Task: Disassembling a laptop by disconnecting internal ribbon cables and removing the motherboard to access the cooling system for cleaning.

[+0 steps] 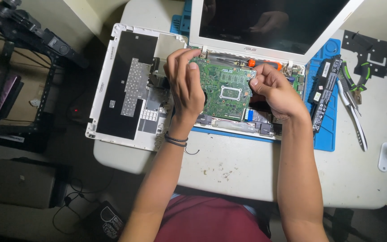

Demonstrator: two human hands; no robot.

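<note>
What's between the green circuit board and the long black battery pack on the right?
In the head view, the right hand fills that stretch, between the green circuit board and the long black battery pack, over a strip of blue mat.

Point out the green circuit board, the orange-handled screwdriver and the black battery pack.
green circuit board (224,89), head view, on its middle above the square socket.
orange-handled screwdriver (272,65), head view, on the orange grip.
black battery pack (326,87), head view, on its labelled face.

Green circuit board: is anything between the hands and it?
No. Both hands are already on the green circuit board: the left hand grips its left edge, the right hand its right edge. An orange-handled screwdriver lies just behind the board, beside the right hand's fingers.
</note>
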